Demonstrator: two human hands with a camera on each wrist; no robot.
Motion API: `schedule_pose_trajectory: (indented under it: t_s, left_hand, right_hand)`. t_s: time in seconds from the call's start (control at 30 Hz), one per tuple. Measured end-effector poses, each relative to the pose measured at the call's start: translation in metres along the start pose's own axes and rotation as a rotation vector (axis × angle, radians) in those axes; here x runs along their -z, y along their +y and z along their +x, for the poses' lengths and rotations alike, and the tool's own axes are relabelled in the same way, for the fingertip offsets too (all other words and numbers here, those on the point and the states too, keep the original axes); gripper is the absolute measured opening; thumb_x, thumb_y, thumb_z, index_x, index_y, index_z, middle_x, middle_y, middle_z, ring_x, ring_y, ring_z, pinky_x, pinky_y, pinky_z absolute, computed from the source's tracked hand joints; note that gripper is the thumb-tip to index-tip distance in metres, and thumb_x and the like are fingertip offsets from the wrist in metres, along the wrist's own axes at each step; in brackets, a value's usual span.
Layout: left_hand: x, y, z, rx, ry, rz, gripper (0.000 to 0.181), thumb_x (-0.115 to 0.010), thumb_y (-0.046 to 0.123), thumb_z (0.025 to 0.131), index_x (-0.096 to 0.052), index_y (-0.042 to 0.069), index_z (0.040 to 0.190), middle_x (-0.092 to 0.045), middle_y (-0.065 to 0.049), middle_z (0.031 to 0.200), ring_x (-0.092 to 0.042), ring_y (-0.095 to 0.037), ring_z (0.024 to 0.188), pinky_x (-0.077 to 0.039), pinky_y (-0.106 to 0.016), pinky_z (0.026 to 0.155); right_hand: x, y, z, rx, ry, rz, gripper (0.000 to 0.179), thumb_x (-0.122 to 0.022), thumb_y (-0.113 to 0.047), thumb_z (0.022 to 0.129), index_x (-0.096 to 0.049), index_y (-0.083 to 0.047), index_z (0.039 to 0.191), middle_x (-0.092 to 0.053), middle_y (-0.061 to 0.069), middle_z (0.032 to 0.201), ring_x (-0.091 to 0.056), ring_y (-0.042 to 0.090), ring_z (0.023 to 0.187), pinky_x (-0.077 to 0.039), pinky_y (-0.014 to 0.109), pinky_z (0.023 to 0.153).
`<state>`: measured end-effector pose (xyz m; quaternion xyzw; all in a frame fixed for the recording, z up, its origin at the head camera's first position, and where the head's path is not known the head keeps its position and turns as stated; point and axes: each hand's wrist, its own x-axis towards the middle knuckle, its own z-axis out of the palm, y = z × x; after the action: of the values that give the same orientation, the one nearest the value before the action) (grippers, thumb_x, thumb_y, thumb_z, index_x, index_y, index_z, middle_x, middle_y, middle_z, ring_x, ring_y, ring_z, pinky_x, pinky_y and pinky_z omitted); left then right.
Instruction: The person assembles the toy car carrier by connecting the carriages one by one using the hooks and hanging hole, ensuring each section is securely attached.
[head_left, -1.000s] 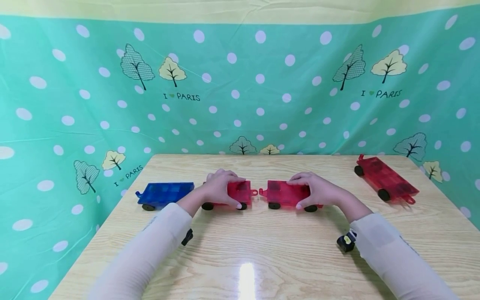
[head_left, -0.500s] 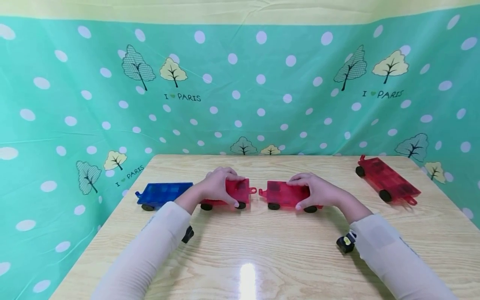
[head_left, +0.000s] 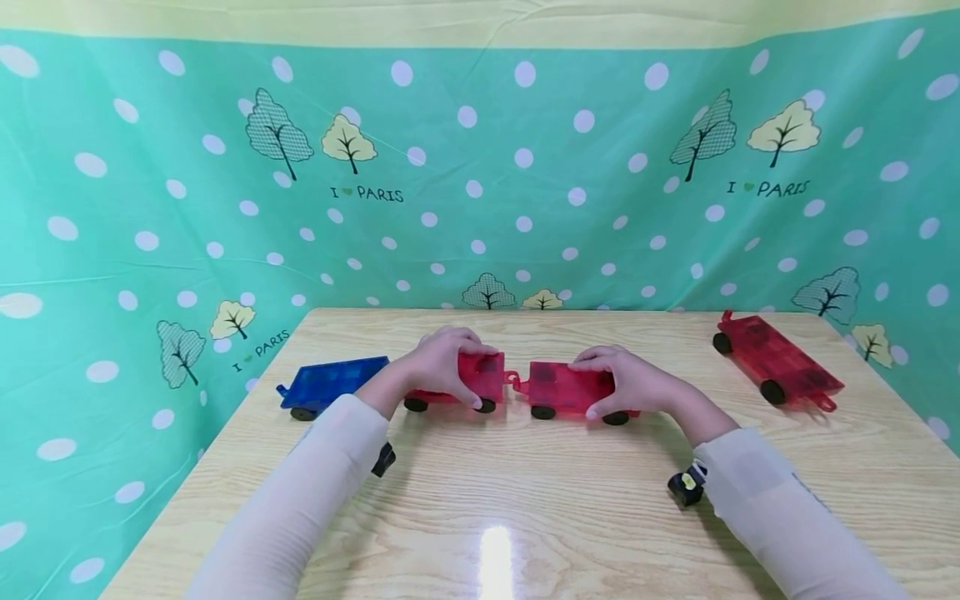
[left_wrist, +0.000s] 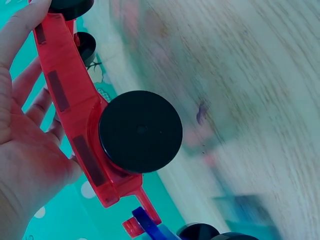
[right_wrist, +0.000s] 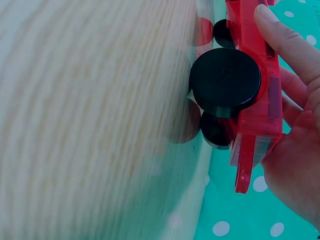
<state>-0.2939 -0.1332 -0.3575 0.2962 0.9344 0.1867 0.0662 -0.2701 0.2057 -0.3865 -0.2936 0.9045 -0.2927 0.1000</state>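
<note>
Near the middle of the table my left hand (head_left: pixel 442 367) grips a red toy train car (head_left: pixel 487 377) across its sides, thumb in front. The car is tilted, its right end raised. Its end loop (head_left: pixel 512 377) overlaps the hook (head_left: pixel 521 387) of a second red toy train car (head_left: pixel 551 383). My right hand (head_left: pixel 626 382) holds that second car by its sides, wheels at the tabletop. Behind the left hand a blue toy train car (head_left: pixel 326 385) slopes up to the right. In the left wrist view the blue loop (left_wrist: pixel 145 222) sits around the held car's rear hook (left_wrist: pixel 132 227).
Another red toy train car (head_left: pixel 780 357) stands at an angle at the back right of the wooden table (head_left: pixel 570 508). A green dotted cloth (head_left: pixel 525 192) hangs behind and beside the table.
My left hand has raised its red car and moved it slightly right, bringing the loop over the other car's hook. The blue car's right end has risen with it. The right hand has shifted slightly left.
</note>
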Motion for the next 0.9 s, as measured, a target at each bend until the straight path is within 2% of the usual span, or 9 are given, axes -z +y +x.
schedule_pose_trajectory:
  t_s: [0.23, 0.53, 0.9]
  left_hand:
    - [0.000, 0.003, 0.004, -0.017, -0.020, 0.023, 0.078, -0.092, 0.038, 0.062, -0.063, 0.026, 0.133, -0.056, 0.004, 0.122, -0.045, -0.017, 0.114, -0.038, -0.046, 0.093]
    - [-0.004, -0.004, 0.011, -0.002, -0.041, 0.042, 0.078, -0.093, 0.040, 0.061, -0.063, 0.027, 0.133, -0.056, 0.003, 0.124, -0.044, -0.019, 0.118, -0.035, -0.050, 0.096]
    - [-0.010, -0.011, 0.008, 0.006, -0.079, 0.032, 0.079, -0.093, 0.041, 0.061, -0.062, 0.029, 0.133, -0.053, -0.001, 0.131, -0.039, -0.023, 0.126, -0.032, -0.055, 0.099]
  right_hand:
    - [-0.001, -0.002, 0.001, -0.006, -0.002, -0.004, 0.074, -0.087, -0.029, 0.074, -0.057, -0.007, 0.138, -0.047, 0.017, 0.140, -0.036, 0.041, 0.130, -0.043, 0.052, 0.100]
    - [-0.001, -0.004, 0.003, -0.010, -0.003, -0.003, 0.073, -0.087, -0.028, 0.074, -0.057, -0.008, 0.138, -0.047, 0.017, 0.140, -0.036, 0.041, 0.129, -0.044, 0.051, 0.099]
    - [-0.004, -0.006, 0.003, -0.008, -0.005, 0.000, 0.073, -0.087, -0.030, 0.074, -0.057, -0.010, 0.138, -0.048, 0.015, 0.140, -0.037, 0.039, 0.130, -0.044, 0.050, 0.099]
